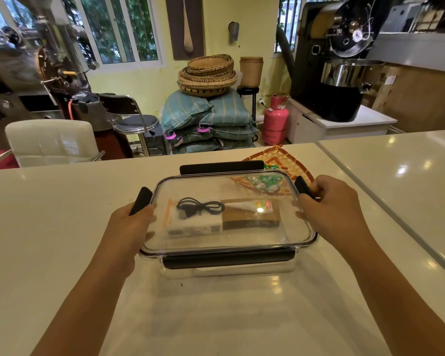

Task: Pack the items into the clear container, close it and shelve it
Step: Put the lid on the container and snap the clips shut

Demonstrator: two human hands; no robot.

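Observation:
The clear container (226, 272) sits on the white counter (62, 227) in front of me with its clear lid (216, 240) on top. Inside lie a black coiled cable (199, 207) on a white box (194, 226) and a brown packet (251, 217). The near black latch (228, 258) is folded down; the far latch (221, 167) sticks up. My left hand (131, 228) grips the lid's left edge beside the raised left latch (141, 200). My right hand (330, 201) holds the right latch (303, 187).
A woven orange mat with green pieces (280, 161) lies on the counter just behind the container. A seam (370, 201) splits the counter on the right. Beyond the counter stand a white chair (52, 141), a stool, stacked sacks with baskets and a pink gas cylinder (275, 119).

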